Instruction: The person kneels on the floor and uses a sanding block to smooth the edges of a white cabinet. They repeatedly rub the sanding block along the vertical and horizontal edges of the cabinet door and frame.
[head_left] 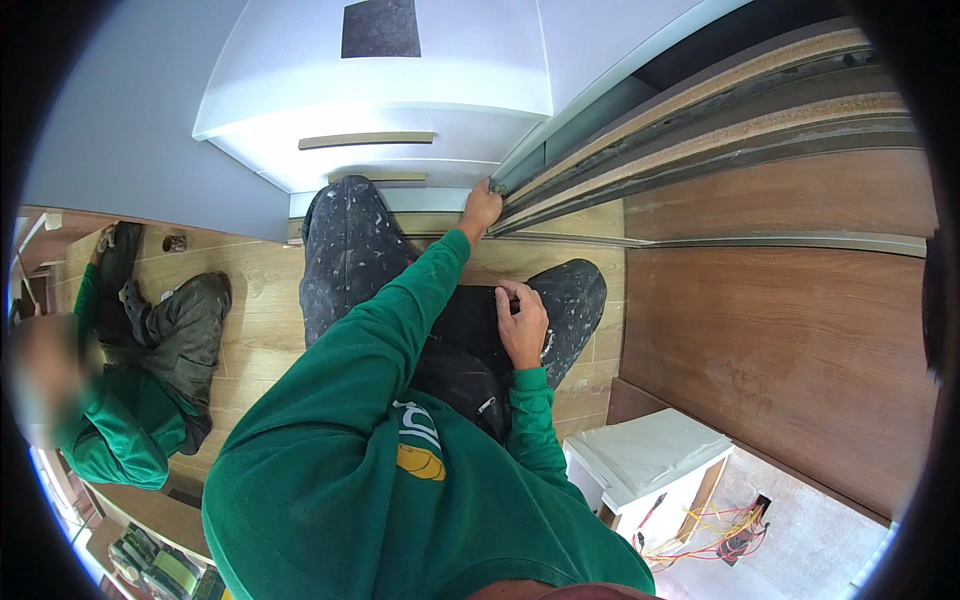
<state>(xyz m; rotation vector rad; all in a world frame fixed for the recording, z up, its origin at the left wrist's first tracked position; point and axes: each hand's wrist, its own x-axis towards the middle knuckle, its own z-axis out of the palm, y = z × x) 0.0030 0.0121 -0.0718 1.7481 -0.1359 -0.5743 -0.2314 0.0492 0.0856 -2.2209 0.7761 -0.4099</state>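
My left hand (482, 208) reaches forward, fingers closed, at the lower end of the upright sliding door panels (700, 130), beside the white drawer cabinet (370, 95). A small greyish bit shows at its fingertips, too small to name. My right hand (523, 328) rests on my right thigh with its fingers loosely bent and apart, holding nothing. My dark trousers are speckled with pale spots. Near my left hand, a floor track (780, 240) runs off to the right.
On the left, another person in a green top (125, 435) sits on the wood-look floor (265, 300). A brown wooden panel (780, 350) fills the right side. Close by at lower right stand a small white cabinet (650, 455) and loose coloured wires (735, 525) from a wall opening.
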